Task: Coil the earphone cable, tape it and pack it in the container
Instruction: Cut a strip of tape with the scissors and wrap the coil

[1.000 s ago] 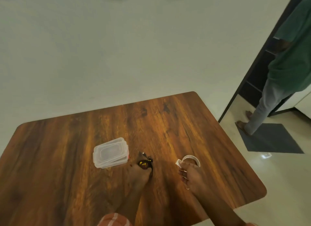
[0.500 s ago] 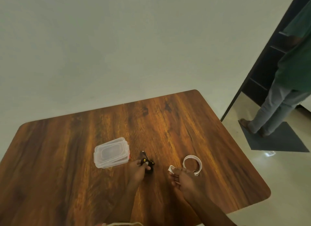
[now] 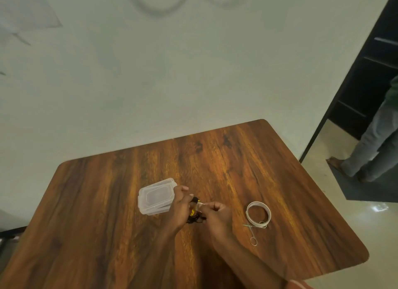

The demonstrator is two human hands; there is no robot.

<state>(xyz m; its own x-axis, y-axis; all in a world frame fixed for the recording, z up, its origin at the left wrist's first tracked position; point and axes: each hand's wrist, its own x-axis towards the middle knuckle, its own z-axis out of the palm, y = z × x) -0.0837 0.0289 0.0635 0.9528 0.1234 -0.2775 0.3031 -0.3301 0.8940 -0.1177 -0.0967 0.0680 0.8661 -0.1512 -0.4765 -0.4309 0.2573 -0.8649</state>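
A coiled black earphone cable [image 3: 195, 216] with yellow marks sits between my hands near the middle of the wooden table [image 3: 258, 163]. My left hand [image 3: 179, 207] grips the coil from the left. My right hand [image 3: 216, 215] pinches a small piece of white tape [image 3: 199, 204] held against the top of the coil. A clear plastic container [image 3: 156, 196] with its lid on lies just left of my left hand. The tape roll [image 3: 258, 216] lies on the table to the right, apart from both hands.
Small metal scissors [image 3: 251, 232] lie beside the tape roll at its near side. A pale wall stands behind the table. At the right, a person stands on a dark mat [image 3: 361, 187] by a dark doorway. The table's right edge is close to the roll.
My right hand has left the tape roll and moved left with a tape piece to the coil. My left hand has lifted the coil slightly. The scissors now show beside the roll.
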